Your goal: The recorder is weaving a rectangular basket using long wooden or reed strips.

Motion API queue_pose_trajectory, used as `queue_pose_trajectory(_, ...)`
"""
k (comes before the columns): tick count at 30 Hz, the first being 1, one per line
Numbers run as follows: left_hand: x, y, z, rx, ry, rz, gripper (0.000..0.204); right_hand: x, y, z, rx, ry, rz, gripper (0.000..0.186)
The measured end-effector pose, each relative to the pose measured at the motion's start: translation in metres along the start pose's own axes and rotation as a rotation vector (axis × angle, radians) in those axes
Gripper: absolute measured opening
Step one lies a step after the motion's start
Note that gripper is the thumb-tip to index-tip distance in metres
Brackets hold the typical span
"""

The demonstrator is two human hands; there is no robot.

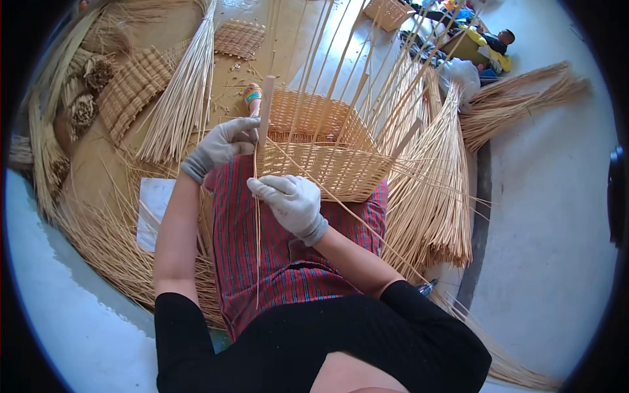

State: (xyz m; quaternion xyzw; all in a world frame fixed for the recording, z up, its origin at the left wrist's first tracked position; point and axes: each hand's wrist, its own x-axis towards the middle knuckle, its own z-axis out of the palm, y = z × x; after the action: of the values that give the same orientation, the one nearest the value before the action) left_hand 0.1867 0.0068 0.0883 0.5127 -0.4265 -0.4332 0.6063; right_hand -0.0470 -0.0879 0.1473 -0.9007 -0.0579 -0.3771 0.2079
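Note:
A half-woven wicker basket (334,171) rests on my lap, over a red striped cloth (236,223). Thin upright stakes rise from its walls, and a flat wooden stake (266,108) stands at its near left corner. Both hands wear pale gloves. My left hand (224,145) is closed at that corner, its fingertips partly behind the flat stake. Just below, my right hand (288,204) pinches a thin wicker strand (257,249) that hangs down over the cloth. Another long strand (354,216) slants from the corner across the basket front toward my right forearm.
Tall wicker bundles stand at right (439,209) and left (180,98). Loose strands (124,242) cover the floor at left, beside a white sheet (149,213). Woven panels (134,92) lie farther off. A second basket (388,13) sits at the back near piled coloured cloth.

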Motion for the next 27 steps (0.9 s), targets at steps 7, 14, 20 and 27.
queue_pose_trajectory(7,0.014,0.003,-0.006,-0.056,-0.162,-0.063,0.068,-0.012,0.002,-0.007,0.028,-0.001,0.094,0.034)
queue_pose_trajectory(14,0.015,0.004,0.006,-0.063,-0.132,-0.112,0.054,-0.028,0.009,-0.007,0.287,0.11,0.367,0.021)
queue_pose_trajectory(20,0.017,-0.008,0.008,-0.13,-0.122,-0.05,0.048,-0.024,0.0,0.001,0.622,0.023,0.516,0.029)
queue_pose_trajectory(27,0.018,-0.005,0.022,-0.01,-0.02,-0.012,0.039,-0.053,0.018,0.002,0.424,0.176,0.447,0.045)
